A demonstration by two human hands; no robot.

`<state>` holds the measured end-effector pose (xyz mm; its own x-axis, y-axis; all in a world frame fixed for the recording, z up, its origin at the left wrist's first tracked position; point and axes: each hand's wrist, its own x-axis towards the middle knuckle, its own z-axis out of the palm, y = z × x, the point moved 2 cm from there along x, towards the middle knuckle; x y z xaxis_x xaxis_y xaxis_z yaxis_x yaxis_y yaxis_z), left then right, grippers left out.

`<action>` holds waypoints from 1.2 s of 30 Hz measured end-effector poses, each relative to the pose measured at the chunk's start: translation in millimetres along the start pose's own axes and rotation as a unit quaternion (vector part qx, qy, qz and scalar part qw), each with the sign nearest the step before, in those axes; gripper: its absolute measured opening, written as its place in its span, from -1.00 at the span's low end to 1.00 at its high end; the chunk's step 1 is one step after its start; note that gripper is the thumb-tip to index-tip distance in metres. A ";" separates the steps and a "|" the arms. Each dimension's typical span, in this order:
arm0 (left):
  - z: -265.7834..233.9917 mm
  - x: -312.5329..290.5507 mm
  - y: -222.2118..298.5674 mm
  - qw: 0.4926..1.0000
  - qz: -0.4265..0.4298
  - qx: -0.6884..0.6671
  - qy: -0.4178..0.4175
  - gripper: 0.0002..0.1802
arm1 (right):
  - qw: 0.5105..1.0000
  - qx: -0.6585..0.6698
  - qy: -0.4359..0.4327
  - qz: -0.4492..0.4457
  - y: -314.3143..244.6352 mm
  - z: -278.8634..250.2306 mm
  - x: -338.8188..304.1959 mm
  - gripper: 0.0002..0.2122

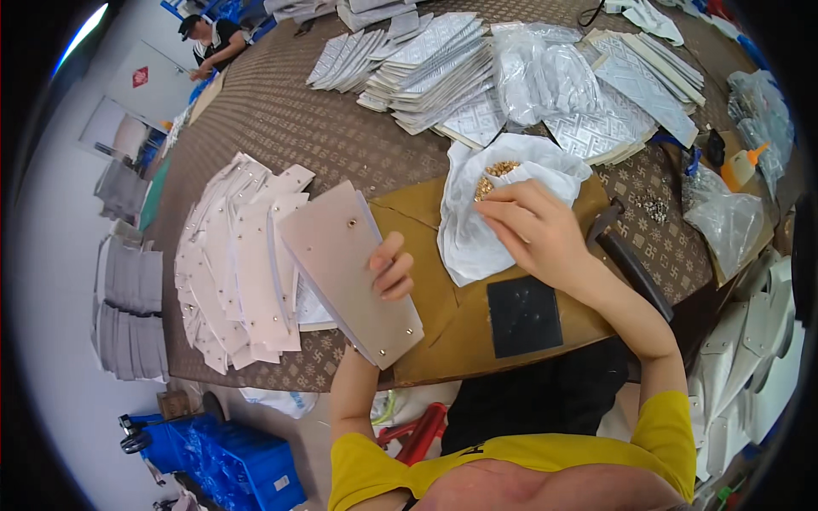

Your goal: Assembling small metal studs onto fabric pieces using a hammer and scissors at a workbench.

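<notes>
My left hand [392,267] grips a pale pinkish-beige panel [336,255], its fingers wrapped over the right edge and the thumb hidden underneath. Small metal rivets dot the panel near its top and along its bottom edge. Over a crumpled white plastic bag [460,247] hovers my right hand [537,230], thumb and fingertips drawn together; whatever is between them is too small to make out. Small gold-coloured rivets [503,168] lie in the bag just beyond those fingertips. Below the right wrist, a black square pad [524,319] rests on the brown work board [434,336].
Fanned beige panels with rivets [247,264] lie at left. A hammer [635,277] lies right of the pad. Behind are stacked silver-patterned panels [434,68] and clear plastic bags [545,72]. A glue bottle [741,169] stands right. Another person [217,47] works far left.
</notes>
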<state>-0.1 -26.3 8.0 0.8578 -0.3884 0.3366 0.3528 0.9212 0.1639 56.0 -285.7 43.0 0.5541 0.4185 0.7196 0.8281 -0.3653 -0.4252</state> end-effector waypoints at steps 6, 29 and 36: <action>-10.5 1.8 1.0 0.997 -0.049 -0.059 -0.027 -0.63 | 1.000 0.018 -0.020 -0.007 25.8 35.8 -27.8 -0.79; -51.8 -8.0 5.1 0.992 -0.014 -0.052 0.110 -0.37 | 0.993 -0.050 -0.053 0.090 55.4 48.1 -45.8 -0.86; -61.1 -11.1 6.4 0.991 -0.018 -0.023 0.133 -0.44 | 0.995 -0.048 -0.051 0.077 54.2 49.8 -46.6 -0.85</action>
<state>15.5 -14.7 -51.3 0.9100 -0.4079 0.0744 0.3971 0.9090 0.1268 79.3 -283.7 -40.9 0.6839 0.4314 0.5884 0.7232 -0.5076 -0.4684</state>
